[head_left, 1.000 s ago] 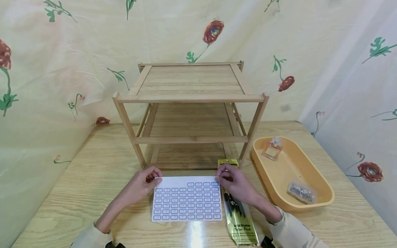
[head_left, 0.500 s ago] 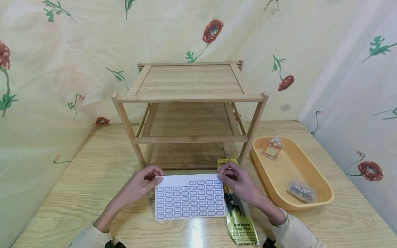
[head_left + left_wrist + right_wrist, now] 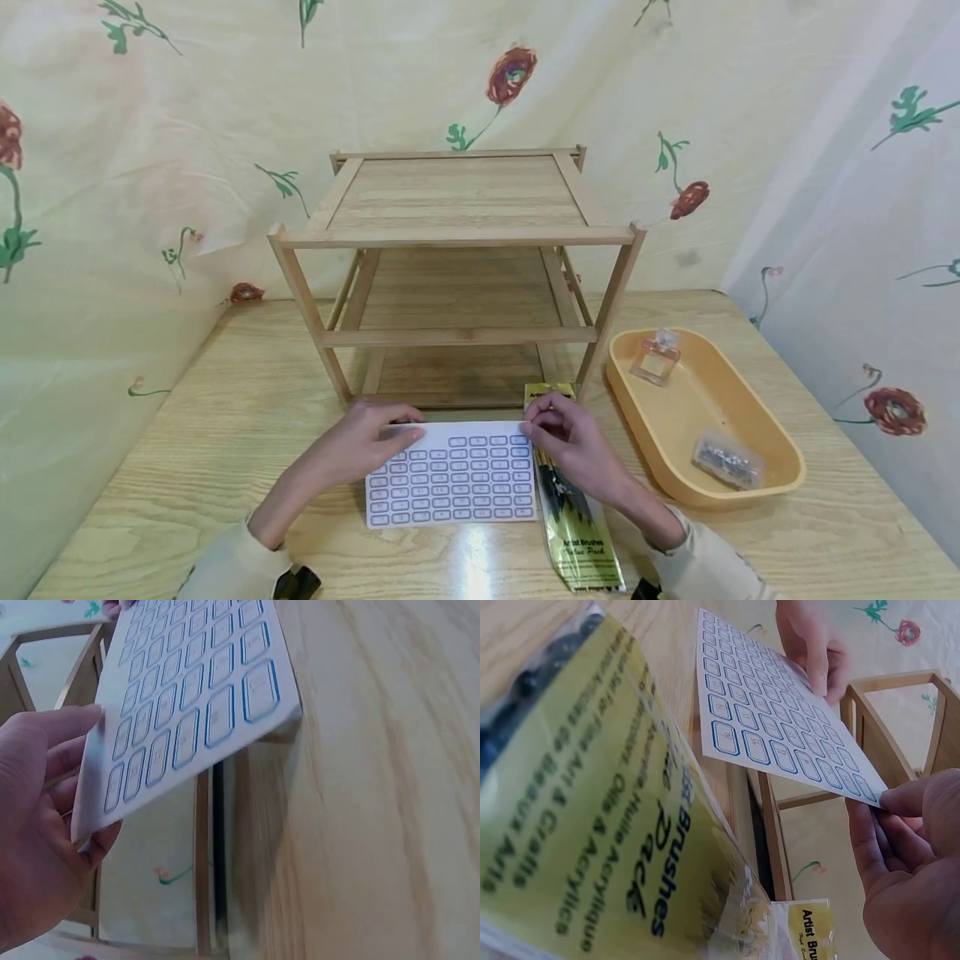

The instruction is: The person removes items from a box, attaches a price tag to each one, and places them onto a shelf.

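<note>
A white sheet of blue-bordered labels (image 3: 450,492) is held tilted above the table by its far edge. My left hand (image 3: 363,442) grips that edge inward from the left corner; in the left wrist view the thumb lies on the printed face, with fingers behind. At the far right corner, my right hand (image 3: 577,450) pinches the sheet between thumb and fingers, which the right wrist view also shows. Beneath the right hand lies a yellow-green pack of artist brushes (image 3: 583,546), partly covered by that hand. The label text is too small to read.
Behind the hands stands a wooden three-tier rack (image 3: 457,237). To the right is a yellow tray (image 3: 708,400) containing a perfume bottle (image 3: 656,360) and a clear box of small metal pieces (image 3: 727,461). Floral cloth (image 3: 420,75) hangs around the wooden table (image 3: 187,442).
My left hand has moved right along the sheet's far edge, away from the corner. The sheet shifted slightly right, then back left. My right hand keeps its pinch.
</note>
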Demonstrator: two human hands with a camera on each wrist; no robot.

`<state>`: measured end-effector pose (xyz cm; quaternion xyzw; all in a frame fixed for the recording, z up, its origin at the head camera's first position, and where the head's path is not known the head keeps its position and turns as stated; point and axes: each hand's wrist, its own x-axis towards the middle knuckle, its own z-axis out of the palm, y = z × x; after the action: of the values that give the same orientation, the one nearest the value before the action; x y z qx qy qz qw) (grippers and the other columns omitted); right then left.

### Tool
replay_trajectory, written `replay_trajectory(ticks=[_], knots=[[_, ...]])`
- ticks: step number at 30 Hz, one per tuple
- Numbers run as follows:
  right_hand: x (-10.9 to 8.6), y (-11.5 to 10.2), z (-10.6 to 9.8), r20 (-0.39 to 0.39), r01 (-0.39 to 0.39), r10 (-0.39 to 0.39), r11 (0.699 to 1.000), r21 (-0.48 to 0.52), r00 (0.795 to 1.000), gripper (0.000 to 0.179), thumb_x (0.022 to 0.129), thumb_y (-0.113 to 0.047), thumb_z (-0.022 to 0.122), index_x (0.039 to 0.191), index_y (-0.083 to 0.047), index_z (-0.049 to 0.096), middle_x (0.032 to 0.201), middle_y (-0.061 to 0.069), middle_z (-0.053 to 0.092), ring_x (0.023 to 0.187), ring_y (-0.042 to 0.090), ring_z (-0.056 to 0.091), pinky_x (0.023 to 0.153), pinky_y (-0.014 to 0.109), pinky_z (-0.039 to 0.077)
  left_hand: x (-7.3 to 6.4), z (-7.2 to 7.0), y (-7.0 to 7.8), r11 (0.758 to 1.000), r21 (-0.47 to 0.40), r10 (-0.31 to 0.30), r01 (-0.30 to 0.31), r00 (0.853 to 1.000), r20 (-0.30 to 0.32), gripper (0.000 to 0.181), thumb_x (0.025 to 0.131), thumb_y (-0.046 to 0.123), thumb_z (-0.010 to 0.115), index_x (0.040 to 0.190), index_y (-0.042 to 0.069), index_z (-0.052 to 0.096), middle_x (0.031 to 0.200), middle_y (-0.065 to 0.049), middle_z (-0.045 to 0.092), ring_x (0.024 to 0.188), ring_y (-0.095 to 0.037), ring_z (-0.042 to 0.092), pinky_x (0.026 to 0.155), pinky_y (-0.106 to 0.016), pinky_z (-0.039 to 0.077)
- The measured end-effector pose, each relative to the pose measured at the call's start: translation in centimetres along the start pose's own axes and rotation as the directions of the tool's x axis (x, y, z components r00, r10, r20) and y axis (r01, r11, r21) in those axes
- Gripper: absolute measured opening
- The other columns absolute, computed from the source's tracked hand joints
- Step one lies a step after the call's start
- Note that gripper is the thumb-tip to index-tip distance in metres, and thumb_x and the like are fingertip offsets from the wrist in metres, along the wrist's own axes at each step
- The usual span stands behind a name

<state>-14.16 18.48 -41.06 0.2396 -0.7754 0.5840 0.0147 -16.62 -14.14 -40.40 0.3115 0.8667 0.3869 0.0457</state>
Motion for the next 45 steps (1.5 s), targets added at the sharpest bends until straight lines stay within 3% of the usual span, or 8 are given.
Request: replay_trajectory(ticks=[6, 11, 14, 23, 32, 36, 42, 45], knots=[[-0.1, -0.1, 0.4, -0.027, 0.012, -0.012, 1.000, -0.020, 1.000, 0.009, 0.099, 0.005, 0.063, 0.106, -0.001, 0.060, 0.088, 0.006, 0.070, 0.072, 0.027, 0.063, 0.060, 0.025, 0.050, 0.6, 0.5, 1.0, 0.970, 0.237, 0.052, -0.054, 0.999, 0.015, 0.028, 0.106, 0.023, 0.061, 0.127, 0.006, 0.069, 0.124, -0.009, 0.071, 0.121, -0.033, 0.062, 0.107, -0.059, 0.038], [-0.3, -0.2, 0.5, -0.044, 0.027, -0.029, 0.999, -0.039, 0.999, 0.011, 0.099, 0.006, 0.063, 0.106, -0.002, 0.060, 0.089, 0.005, 0.070, 0.076, 0.017, 0.064, 0.063, 0.026, 0.053, 1.0, 0.7, 1.7, 0.904, 0.402, 0.154, -0.148, 0.988, 0.018, 0.023, 0.104, 0.020, 0.064, 0.120, 0.005, 0.070, 0.117, -0.007, 0.073, 0.112, -0.032, 0.066, 0.106, -0.056, 0.040], [-0.4, -0.1, 0.6, -0.053, 0.031, -0.033, 0.999, -0.042, 0.998, 0.011, 0.099, 0.006, 0.063, 0.106, -0.002, 0.060, 0.089, 0.004, 0.071, 0.077, 0.016, 0.065, 0.064, 0.025, 0.053, 1.3, 0.9, 1.9, 0.887, 0.436, 0.164, -0.154, 0.986, 0.015, 0.021, 0.104, 0.022, 0.064, 0.117, 0.007, 0.071, 0.114, -0.004, 0.074, 0.109, -0.030, 0.067, 0.106, -0.054, 0.041], [-0.4, -0.1, 1.1, -0.073, 0.101, -0.105, 0.993, -0.059, 0.992, 0.013, 0.097, 0.009, 0.064, 0.105, -0.001, 0.060, 0.093, 0.006, 0.070, 0.085, 0.017, 0.068, 0.073, 0.029, 0.058, 1.8, 1.6, 2.6, 0.981, 0.173, 0.090, -0.092, 0.996, 0.021, 0.027, 0.108, 0.023, 0.057, 0.123, 0.004, 0.069, 0.116, -0.008, 0.074, 0.109, -0.025, 0.070, 0.111, -0.056, 0.040], [-0.2, 0.0, 1.3, -0.085, 0.190, -0.210, 0.962, -0.195, 0.974, 0.020, 0.093, 0.013, 0.067, 0.104, -0.002, 0.061, 0.096, 0.004, 0.068, 0.087, 0.016, 0.068, 0.073, 0.029, 0.058, 2.1, 2.0, 2.5, 0.999, -0.019, 0.051, -0.051, 0.999, 0.011, 0.020, 0.108, 0.022, 0.058, 0.114, 0.009, 0.072, 0.102, 0.005, 0.074, 0.113, -0.022, 0.069, 0.097, -0.044, 0.054], [0.0, -0.2, 1.2, -0.073, 0.281, -0.335, 0.874, -0.397, 0.939, 0.026, 0.087, 0.012, 0.074, 0.105, -0.003, 0.063, 0.099, 0.005, 0.069, 0.089, 0.015, 0.067, 0.075, 0.029, 0.058, 2.2, 2.0, 2.5, 0.999, -0.031, 0.037, -0.036, 0.999, 0.025, 0.020, 0.108, 0.022, 0.057, 0.113, 0.010, 0.072, 0.082, 0.011, 0.066, 0.093, -0.013, 0.070, 0.091, -0.041, 0.054], [0.5, -0.7, 1.3, -0.010, 0.432, -0.583, 0.612, -0.662, 0.812, 0.014, 0.097, -0.008, 0.066, 0.106, 0.002, 0.064, 0.106, 0.012, 0.066, 0.094, 0.029, 0.063, 0.075, 0.040, 0.057, 2.4, 2.1, 2.6, 0.999, 0.007, 0.033, -0.033, 0.999, 0.036, 0.023, 0.109, 0.022, 0.056, 0.113, 0.007, 0.072, 0.071, 0.012, 0.057, 0.061, -0.004, 0.049, 0.084, -0.041, 0.051], [0.6, -1.1, 1.8, 0.028, 0.452, -0.621, 0.538, -0.712, 0.784, 0.021, 0.103, -0.017, 0.056, 0.104, 0.002, 0.065, 0.104, 0.013, 0.065, 0.092, 0.031, 0.063, 0.075, 0.042, 0.056, 2.6, 2.3, 2.6, 0.998, 0.047, 0.048, -0.049, 0.999, 0.021, 0.023, 0.109, 0.022, 0.056, 0.111, 0.007, 0.073, 0.081, 0.011, 0.064, 0.070, -0.004, 0.055, 0.088, -0.045, 0.051]])
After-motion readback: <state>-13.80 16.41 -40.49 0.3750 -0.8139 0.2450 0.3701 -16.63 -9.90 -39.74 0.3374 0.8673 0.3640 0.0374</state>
